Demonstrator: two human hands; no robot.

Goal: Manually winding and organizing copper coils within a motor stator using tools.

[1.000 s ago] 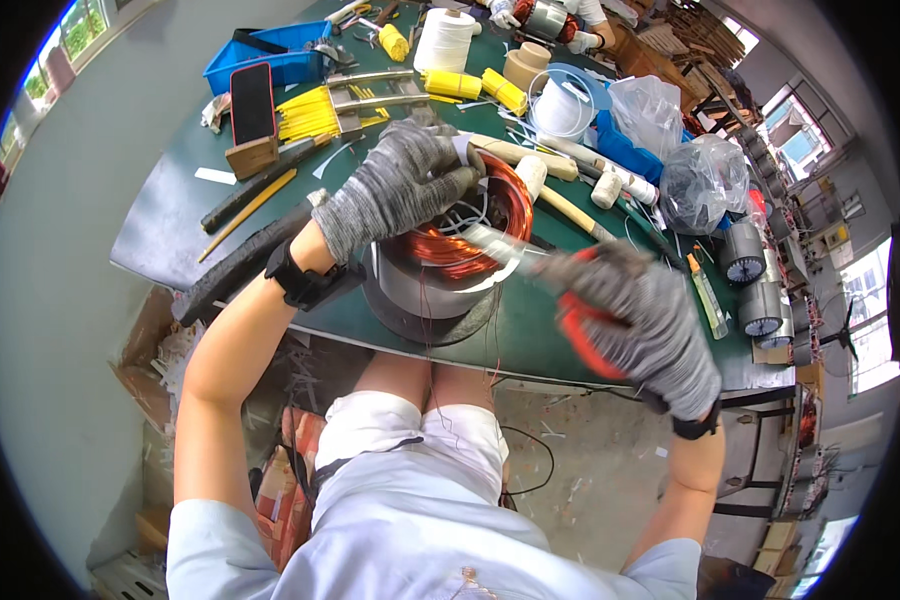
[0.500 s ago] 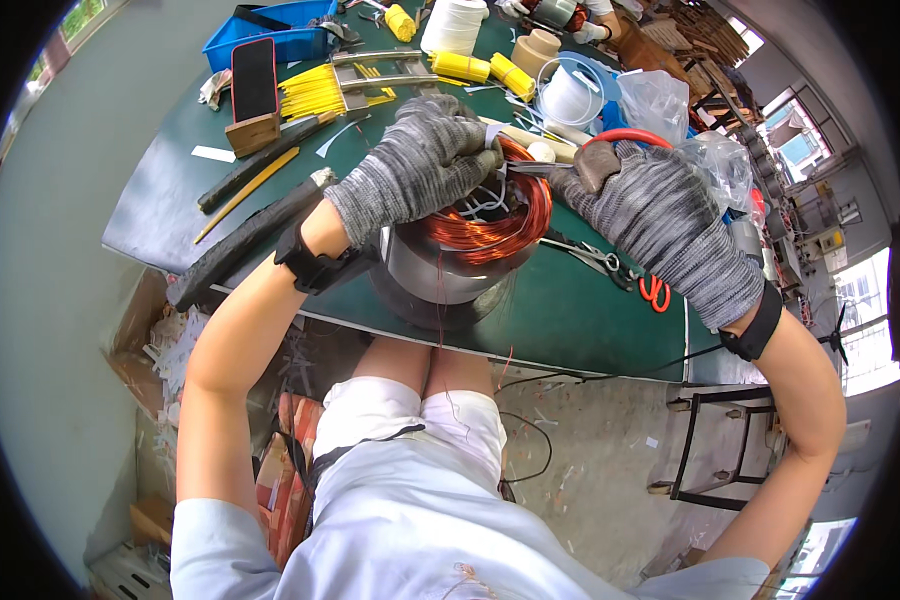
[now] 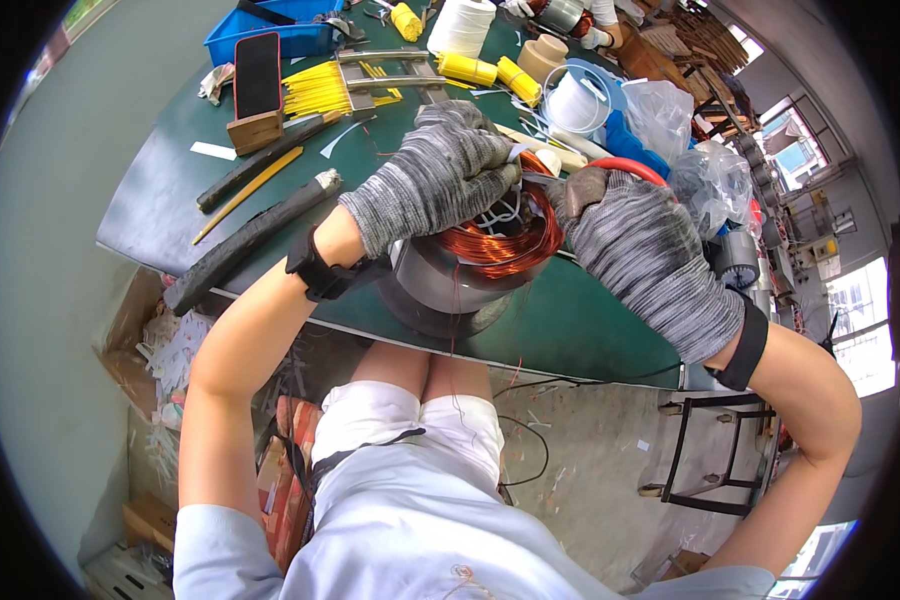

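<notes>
A motor stator [image 3: 450,280], a grey metal cylinder with copper windings [image 3: 510,250] bulging from its top, stands at the table's near edge. White cord is laced among the windings, and thin loose wires hang down its front. My left hand [image 3: 435,175], in a grey knitted glove, is closed over the far left rim of the coil, pinching a small white strip [image 3: 517,152]. On the coil's right side, my gloved right hand [image 3: 655,250] is closed around red-handled scissors [image 3: 628,167]. Their blades point left toward the left fingertips and are partly hidden.
On the green table [image 3: 155,205] lie dark rods [image 3: 255,245], a phone on a wooden stand [image 3: 257,85], yellow strips [image 3: 315,92] and a blue bin [image 3: 240,38]. White spools [image 3: 460,28] and plastic bags [image 3: 658,110] stand behind. A co-worker's gloved hands [image 3: 595,38] handle another stator.
Both hands and the stator have shifted slightly; the left hand and stator moved right, the right hand lower. My right hand now covers the second red-handled tool that lay on the table.
</notes>
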